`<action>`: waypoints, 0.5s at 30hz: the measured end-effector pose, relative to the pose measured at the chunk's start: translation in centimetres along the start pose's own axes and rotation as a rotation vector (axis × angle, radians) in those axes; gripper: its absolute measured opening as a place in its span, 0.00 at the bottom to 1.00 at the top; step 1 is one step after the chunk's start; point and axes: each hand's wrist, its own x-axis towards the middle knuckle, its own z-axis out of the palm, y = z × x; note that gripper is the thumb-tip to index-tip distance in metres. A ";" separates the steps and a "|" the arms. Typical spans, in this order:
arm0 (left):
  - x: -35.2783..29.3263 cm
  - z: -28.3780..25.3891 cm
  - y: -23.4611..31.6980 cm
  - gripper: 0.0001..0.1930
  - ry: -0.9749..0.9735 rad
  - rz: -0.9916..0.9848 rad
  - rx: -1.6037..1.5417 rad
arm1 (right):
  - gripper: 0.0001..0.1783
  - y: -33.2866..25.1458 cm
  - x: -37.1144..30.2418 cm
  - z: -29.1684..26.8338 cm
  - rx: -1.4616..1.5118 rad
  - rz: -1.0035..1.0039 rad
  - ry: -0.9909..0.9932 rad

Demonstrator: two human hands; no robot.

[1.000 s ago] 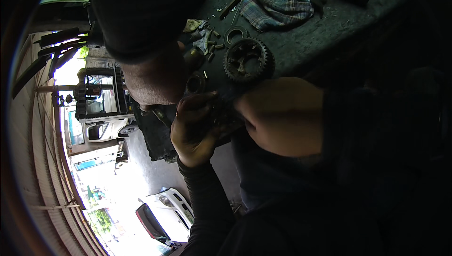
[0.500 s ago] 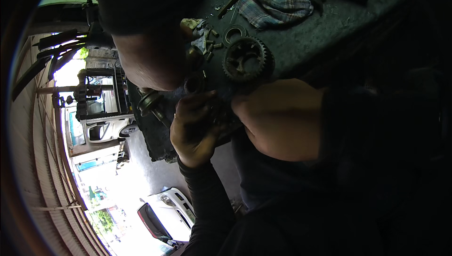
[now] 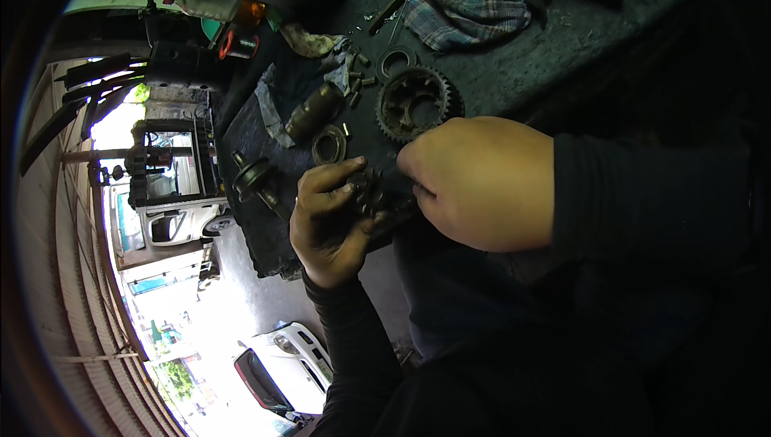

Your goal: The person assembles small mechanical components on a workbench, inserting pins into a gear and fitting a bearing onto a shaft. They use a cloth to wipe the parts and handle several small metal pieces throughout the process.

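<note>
Your dark bench (image 3: 562, 51) runs rightward to a slanting edge; its ragged left end stops above the pale floor (image 3: 253, 276). Your right hand (image 3: 482, 184) sits across the near edge, fingertips hidden, so whether they pinch anything cannot be told. Your left hand (image 3: 329, 220) faces it, fingers curled and thumb opposed. A plaid cloth (image 3: 466, 7) lies farther back. Just beyond your right hand is a big toothed ring (image 3: 443, 95). At the far left, a clear red-capped bottle (image 3: 205, 3) shows amber at one end, with a red-rimmed spool (image 3: 239, 45) of wound strand below. Another person's sleeved arm covered both a second ago; now it is out of that corner, exposing a metal cylinder (image 3: 315, 112) too. The small toothed part (image 3: 371, 188) is pinched between your left fingers and thumb, near a bearing ring (image 3: 341, 144). Short metal pins (image 3: 354, 100) lie scattered beyond.
</note>
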 end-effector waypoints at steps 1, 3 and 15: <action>0.2 0.2 0.0 0.21 -0.003 0.006 -0.003 | 0.07 -0.5 -0.4 -0.4 -0.036 0.031 0.048; 0.6 0.6 0.0 0.22 -0.011 0.020 -0.011 | 0.07 -1.7 -0.9 -0.7 -0.051 0.096 -0.010; -0.3 0.0 -0.1 0.24 0.012 -0.013 0.009 | 0.07 0.0 0.0 0.2 0.030 0.001 0.009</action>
